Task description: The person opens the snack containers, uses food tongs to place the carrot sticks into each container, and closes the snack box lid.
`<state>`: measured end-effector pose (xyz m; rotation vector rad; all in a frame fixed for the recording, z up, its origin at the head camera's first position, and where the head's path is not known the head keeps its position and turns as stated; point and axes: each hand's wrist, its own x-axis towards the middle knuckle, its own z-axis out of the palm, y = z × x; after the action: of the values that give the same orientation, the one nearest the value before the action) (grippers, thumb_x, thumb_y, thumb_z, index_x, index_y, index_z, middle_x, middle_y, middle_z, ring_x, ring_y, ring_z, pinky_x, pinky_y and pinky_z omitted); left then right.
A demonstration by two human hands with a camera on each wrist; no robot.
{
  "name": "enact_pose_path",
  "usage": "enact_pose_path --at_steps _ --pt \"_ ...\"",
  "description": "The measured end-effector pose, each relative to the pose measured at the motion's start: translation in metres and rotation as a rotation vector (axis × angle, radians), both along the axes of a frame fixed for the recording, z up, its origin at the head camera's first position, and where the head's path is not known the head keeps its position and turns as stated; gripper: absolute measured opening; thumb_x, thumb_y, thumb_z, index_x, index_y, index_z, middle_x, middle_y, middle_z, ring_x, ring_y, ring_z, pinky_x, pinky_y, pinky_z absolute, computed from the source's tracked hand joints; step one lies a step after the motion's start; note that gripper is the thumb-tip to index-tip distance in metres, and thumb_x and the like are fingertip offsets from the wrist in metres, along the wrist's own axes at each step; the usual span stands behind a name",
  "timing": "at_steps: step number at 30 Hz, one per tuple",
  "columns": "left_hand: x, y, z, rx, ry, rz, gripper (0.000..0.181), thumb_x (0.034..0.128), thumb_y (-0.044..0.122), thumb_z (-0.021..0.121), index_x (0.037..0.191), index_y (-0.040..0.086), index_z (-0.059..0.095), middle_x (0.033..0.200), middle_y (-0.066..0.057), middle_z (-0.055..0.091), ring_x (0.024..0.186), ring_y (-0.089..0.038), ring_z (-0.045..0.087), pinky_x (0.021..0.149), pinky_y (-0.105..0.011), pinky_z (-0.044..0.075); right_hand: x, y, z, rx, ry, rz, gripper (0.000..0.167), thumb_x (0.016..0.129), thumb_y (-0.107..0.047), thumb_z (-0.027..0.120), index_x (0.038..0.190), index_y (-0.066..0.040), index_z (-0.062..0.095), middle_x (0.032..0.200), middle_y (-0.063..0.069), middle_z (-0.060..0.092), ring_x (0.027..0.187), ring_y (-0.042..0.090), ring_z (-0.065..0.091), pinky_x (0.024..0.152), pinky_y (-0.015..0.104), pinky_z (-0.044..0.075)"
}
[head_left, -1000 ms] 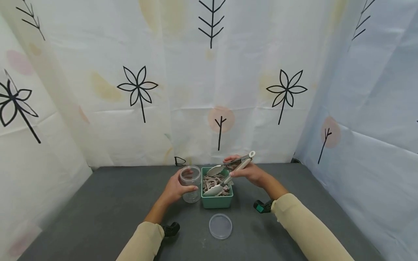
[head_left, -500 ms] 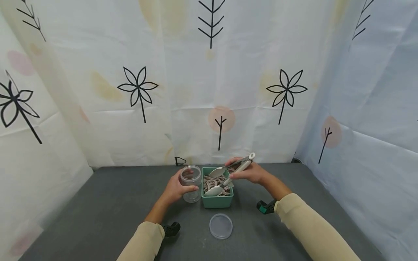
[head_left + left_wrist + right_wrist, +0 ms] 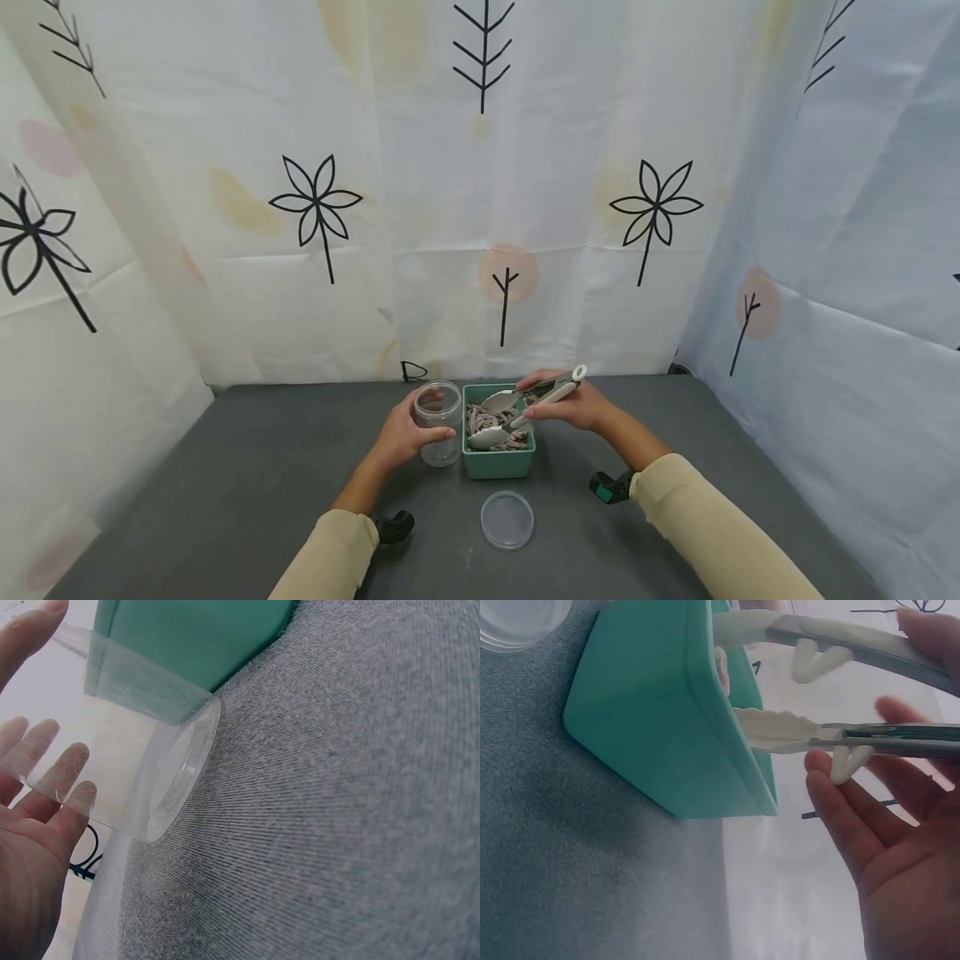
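Observation:
In the head view my left hand (image 3: 401,433) grips a clear open-topped jar (image 3: 441,454), which stands upright against the left side of a green bin (image 3: 500,467). The left wrist view shows fingers curved round the jar wall, with nothing visible inside the jar. Greyish-beige curled strips (image 3: 486,417) fill much of the bin. My right hand (image 3: 583,407) holds tongs (image 3: 555,393) with white tips, thumb on one arm and fingers on the other. Spread apart, the tips reach down into the bin among the strips. In the right wrist view the bin wall partly hides the tongs' tips (image 3: 769,727).
A clear round lid (image 3: 507,521) lies flat on the dark grey table (image 3: 247,500), just in front of the bin. White patterned curtains (image 3: 442,308) enclose the table at the back and both sides.
The tongs and my right hand have sunk a little toward the bin, and the tongs' tips sit slightly closer together. My left hand and the jar have stayed in place.

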<state>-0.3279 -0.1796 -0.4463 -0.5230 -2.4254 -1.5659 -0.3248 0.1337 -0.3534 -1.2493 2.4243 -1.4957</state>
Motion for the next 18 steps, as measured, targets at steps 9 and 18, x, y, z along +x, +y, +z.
enact_pose_path --at_steps 9,18 --pt "0.000 0.001 0.001 -0.009 -0.018 0.024 0.074 0.0754 0.016 0.086 0.139 0.008 0.049 0.131 -0.009 0.058 0.111 -0.027 0.057 0.087 -0.044 0.046 0.018 -0.006 0.002 -0.043 0.032 -0.087 0.027 0.088 0.001 0.067 0.112 0.012 0.062 0.096 0.026 0.062 0.055 0.008 0.044 0.057 0.029 0.044" --pt "0.023 0.007 0.026 -0.021 -0.015 0.001 0.073 0.0780 0.008 0.082 0.139 -0.005 0.045 0.132 -0.022 0.055 0.111 -0.035 0.057 0.084 -0.045 0.047 0.019 -0.009 -0.004 -0.158 0.068 -0.117 0.017 0.086 0.006 0.067 0.103 0.012 0.065 0.092 0.028 0.063 0.052 0.007 0.042 0.053 0.027 0.042"
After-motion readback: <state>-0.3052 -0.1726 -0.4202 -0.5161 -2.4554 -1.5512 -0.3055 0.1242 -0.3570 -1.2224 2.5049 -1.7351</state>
